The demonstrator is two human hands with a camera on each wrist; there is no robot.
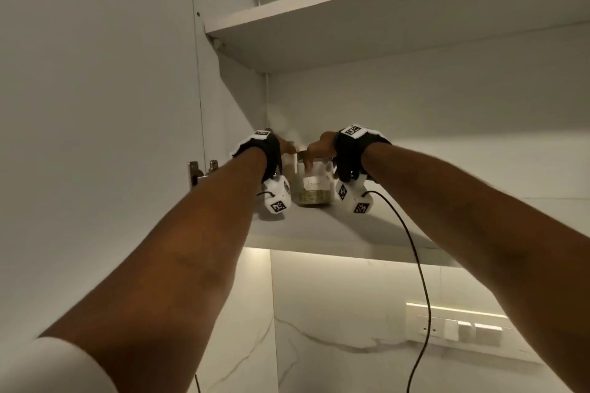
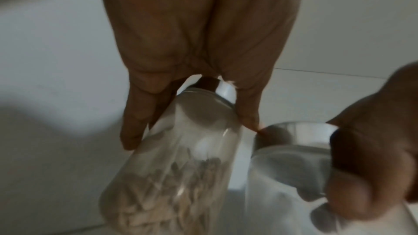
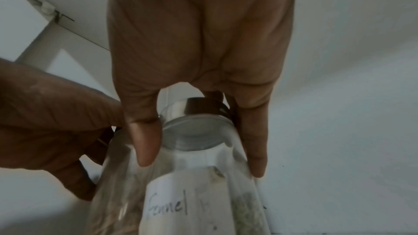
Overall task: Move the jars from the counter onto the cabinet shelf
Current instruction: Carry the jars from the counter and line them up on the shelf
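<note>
Grip status: left hand (image 2: 199, 45) has fingers and thumb curled round the neck of a clear glass jar of pale seed pods with a metal lid (image 2: 172, 163); right hand (image 3: 201, 56) pinches the shoulders of a clear glass jar with a handwritten "Fennel" paper label and metal lid (image 3: 199, 190). Both grips closed from above, just below the lids.

Position: the two jars stand side by side, very close or touching (can't tell which), on the white lower cabinet shelf (image 1: 351, 230), left end, near the side wall. Left jar is mostly hidden behind the left wrist in the head view.

Judgement: this is the set-down. To do it well, confirm both bases sit flat before letting go, release one hand at a time, lift fingers straight up so the neighbouring jar isn't knocked. Watch the black cable (image 1: 412, 252) hanging from the right wrist; keep it off the jars on withdrawal.
</note>
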